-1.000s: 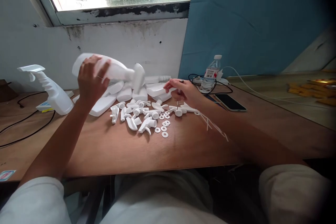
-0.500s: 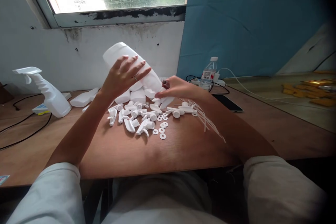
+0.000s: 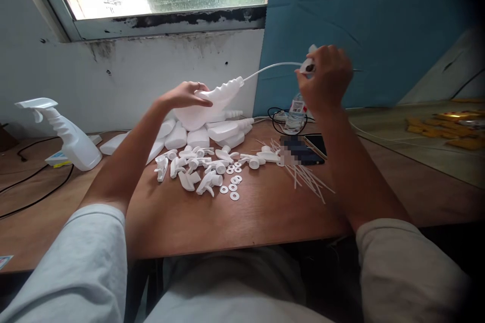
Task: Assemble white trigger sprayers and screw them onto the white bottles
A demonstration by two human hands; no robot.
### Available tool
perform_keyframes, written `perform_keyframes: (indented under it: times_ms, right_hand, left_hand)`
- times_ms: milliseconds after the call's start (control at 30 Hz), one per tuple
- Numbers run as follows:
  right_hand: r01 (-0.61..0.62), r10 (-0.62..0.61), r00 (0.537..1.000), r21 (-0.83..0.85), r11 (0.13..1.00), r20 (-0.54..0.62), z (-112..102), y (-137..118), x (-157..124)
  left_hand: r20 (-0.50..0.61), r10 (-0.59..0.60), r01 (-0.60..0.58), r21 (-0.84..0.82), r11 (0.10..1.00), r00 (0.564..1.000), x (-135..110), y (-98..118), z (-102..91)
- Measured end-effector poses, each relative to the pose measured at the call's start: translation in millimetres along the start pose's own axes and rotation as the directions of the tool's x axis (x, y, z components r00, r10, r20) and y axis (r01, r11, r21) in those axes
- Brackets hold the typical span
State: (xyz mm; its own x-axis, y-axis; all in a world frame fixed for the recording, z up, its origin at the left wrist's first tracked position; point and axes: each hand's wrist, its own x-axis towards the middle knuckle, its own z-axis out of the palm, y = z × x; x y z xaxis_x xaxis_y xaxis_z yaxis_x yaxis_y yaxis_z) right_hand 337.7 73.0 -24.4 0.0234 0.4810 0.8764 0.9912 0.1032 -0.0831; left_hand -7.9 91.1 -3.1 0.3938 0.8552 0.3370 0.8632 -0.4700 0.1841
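Observation:
My left hand [image 3: 189, 95] is closed around a white plastic bottle [image 3: 212, 103], tilted so that its threaded neck points up and to the right. My right hand [image 3: 329, 78] grips a white spray trigger head [image 3: 307, 64] off to the right, partly hidden by the fingers. From that head a thin white dip tube [image 3: 271, 66] bends across to the bottle, its far end at or inside the neck. Below lie several loose trigger heads [image 3: 210, 181] and flat white washers [image 3: 234, 196]. Behind them, more white bottles [image 3: 227, 131] are heaped.
An assembled spray bottle [image 3: 76, 141] stands at the left by black cables [image 3: 56, 191]. Loose tubes [image 3: 306, 181], a dark phone [image 3: 316, 145] and a clear water bottle [image 3: 296, 113] are on the right. A wall and window rise behind the table [image 3: 227, 227].
My right hand has moved up and right from the bottle neck with the trigger head, exposing the tube. The bottle has lowered and turned, its neck now pointing up.

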Motion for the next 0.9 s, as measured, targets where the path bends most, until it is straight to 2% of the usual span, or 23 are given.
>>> perform_keyframes:
  times_ms: [100, 200, 367, 500, 600, 700, 733, 800, 900]
  right_hand:
    - [-0.109, 0.107, 0.993, -0.049, 0.993, -0.045, 2.2, 22.1, 8.4]
    - [-0.164, 0.16, 0.985, -0.077, 0.983, -0.06, 4.6, 38.0, 13.9]
    - [-0.286, 0.282, 0.95, -0.013, 0.958, -0.134, -1.6, 55.9, 19.1]
    - [-0.315, 0.349, 0.925, 0.212, 0.925, -0.151, -5.1, 55.2, 19.7]
    - [-0.274, 0.33, 0.938, 0.35, 0.896, -0.109, -6.7, 44.3, 17.4]
    - [-0.212, 0.225, 0.974, 0.404, 0.89, 0.017, -10.2, 28.0, 13.5]
    - [-0.192, 0.176, 0.981, 0.41, 0.891, 0.076, -11.8, 21.6, 11.7]
    - [-0.147, 0.068, 0.977, 0.412, 0.899, 0.202, -14.8, 6.3, 6.3]
    - [-0.027, -0.149, 0.914, 0.422, 0.906, 0.378, -17.2, -23.9, -7.2]
  left_hand:
    - [-0.103, 0.004, 0.017, 0.198, 0.98, 0.995, 27.8, 14.7, 34.3]
    - [-0.083, 0.012, 0.017, 0.349, 0.937, 0.996, 53.4, 32.7, 72.9]
    - [0.007, 0.004, -0.006, 0.386, 0.923, 1.0, 77.3, 46.7, 126.1]
    - [0.003, 0.01, -0.01, 0.366, 0.931, 1.0, 80.9, 49.5, 150.3]
    - [-0.052, 0.008, 0.009, 0.337, 0.941, 0.999, 77.1, 51.8, 153.0]
    - [-0.187, 0.044, 0.016, 0.307, 0.951, 0.981, 62.1, 55.7, 137.8]
    - [-0.261, 0.077, 0.005, 0.299, 0.954, 0.962, 53.6, 57.8, 128.9]
    - [-0.415, 0.172, -0.043, 0.302, 0.952, 0.893, 31.9, 64.0, 107.7]
    - [-0.512, 0.302, -0.126, 0.349, 0.929, 0.805, -5.8, 78.1, 77.0]
